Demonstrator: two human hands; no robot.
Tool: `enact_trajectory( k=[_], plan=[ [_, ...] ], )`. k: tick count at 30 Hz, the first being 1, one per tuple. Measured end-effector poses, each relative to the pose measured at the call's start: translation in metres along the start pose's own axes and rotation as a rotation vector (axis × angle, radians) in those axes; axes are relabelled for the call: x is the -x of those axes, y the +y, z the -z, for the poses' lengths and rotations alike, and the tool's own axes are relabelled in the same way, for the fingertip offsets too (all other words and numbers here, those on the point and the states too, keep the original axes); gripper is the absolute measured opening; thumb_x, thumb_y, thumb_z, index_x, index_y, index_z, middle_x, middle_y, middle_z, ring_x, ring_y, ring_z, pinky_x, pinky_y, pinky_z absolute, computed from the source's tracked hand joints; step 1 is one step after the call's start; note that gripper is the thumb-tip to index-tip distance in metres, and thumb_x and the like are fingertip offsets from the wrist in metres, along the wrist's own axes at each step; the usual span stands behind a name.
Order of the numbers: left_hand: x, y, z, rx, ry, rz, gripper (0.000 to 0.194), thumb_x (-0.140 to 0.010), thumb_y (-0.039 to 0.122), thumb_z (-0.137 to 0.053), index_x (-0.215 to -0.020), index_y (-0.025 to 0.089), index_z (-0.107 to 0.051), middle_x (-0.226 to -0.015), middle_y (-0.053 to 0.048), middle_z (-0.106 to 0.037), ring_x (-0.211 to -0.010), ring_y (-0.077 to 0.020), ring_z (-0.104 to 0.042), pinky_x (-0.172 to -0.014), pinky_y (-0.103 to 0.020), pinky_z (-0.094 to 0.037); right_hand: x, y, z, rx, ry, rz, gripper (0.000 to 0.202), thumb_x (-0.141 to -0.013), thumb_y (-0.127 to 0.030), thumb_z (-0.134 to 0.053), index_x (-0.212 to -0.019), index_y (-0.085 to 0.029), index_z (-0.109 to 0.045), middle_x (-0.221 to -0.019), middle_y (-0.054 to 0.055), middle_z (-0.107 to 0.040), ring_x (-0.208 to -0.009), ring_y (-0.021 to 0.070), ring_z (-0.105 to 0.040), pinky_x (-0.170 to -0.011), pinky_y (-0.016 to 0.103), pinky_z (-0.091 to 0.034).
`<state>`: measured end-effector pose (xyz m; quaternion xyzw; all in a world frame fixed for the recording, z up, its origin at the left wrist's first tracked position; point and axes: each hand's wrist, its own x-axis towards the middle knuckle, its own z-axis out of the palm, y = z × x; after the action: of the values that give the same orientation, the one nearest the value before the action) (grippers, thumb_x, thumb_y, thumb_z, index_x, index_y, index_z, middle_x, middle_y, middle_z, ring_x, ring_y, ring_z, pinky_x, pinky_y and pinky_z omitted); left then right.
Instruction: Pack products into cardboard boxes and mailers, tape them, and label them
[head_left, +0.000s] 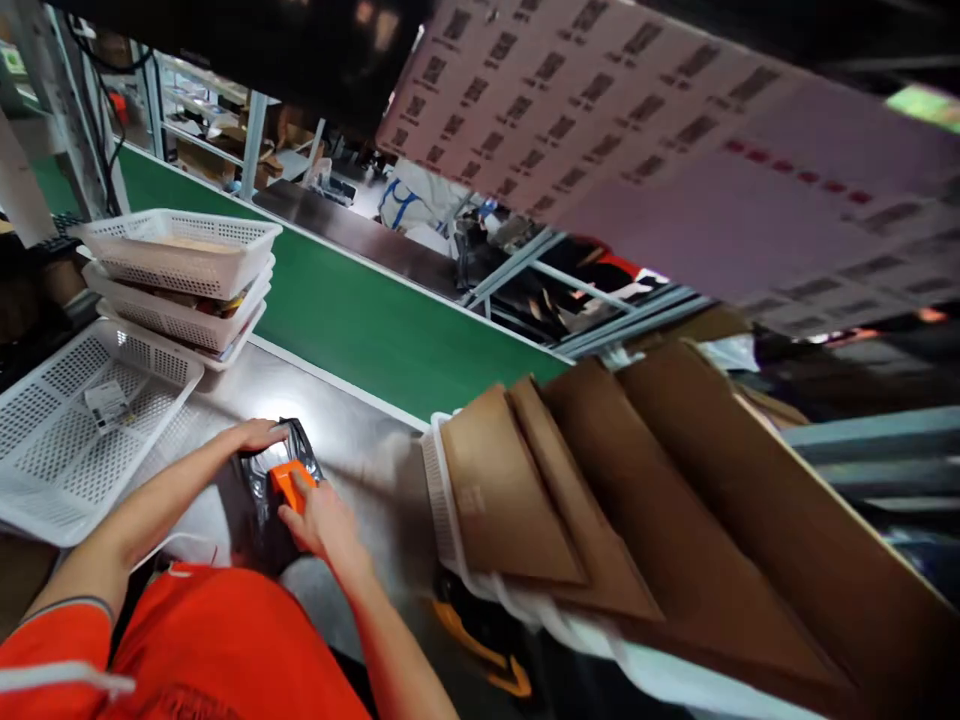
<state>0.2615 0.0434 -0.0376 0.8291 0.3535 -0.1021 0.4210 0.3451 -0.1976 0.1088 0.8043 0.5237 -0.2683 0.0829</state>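
Steel bench (356, 430), near edge: black bag (264, 505) pointed away, your left hand (259, 435) touched far end, grip unclear; right hand (322, 517) held orange tool (286, 484).

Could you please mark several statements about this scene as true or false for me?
1. The right grip holds an orange tool. True.
2. The left grip is on the cardboard sheets. False: the left grip is on a dark plastic package.
3. A stack of white baskets stands beside the green surface. True.
4. The cardboard sheets lie flat on the green surface. False: they stand tilted at the right, beside the white mesh wall of a container.
5. The open white basket at the left holds a small white packet. True.
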Motion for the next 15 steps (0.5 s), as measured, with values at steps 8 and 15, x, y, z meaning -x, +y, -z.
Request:
enact_trajectory(
  k=[8, 15],
  plan=[
    [0.001, 0.010, -0.010, -0.008, -0.130, -0.069, 0.066, -0.104, 0.063, -0.038, -0.127, 0.014, -0.076, -0.141, -0.017, -0.073, -0.123, -0.0307, -0.070, -0.105, -0.032, -0.049, 0.113, 0.111, -0.164, -0.343, 0.171, 0.020, 0.065, -0.097, -0.044, -0.061, -0.160, -0.030, -0.054, -0.123, 0.013, -0.069, -0.106, 0.0295, -0.074, -0.096, 0.040, -0.059],
    [-0.003, 0.037, -0.027, 0.086, -0.142, -0.116, 0.050, -0.099, 0.060, -0.052, -0.089, 0.021, -0.082, -0.098, -0.005, -0.084, -0.094, -0.0234, -0.075, -0.084, -0.026, -0.053, 0.114, 0.106, -0.238, -0.555, 0.565, 0.017, 0.053, -0.106, -0.056, -0.048, -0.150, -0.033, -0.063, -0.101, 0.009, -0.063, -0.090, 0.0280, -0.071, -0.084, 0.047, -0.065]
  ],
)
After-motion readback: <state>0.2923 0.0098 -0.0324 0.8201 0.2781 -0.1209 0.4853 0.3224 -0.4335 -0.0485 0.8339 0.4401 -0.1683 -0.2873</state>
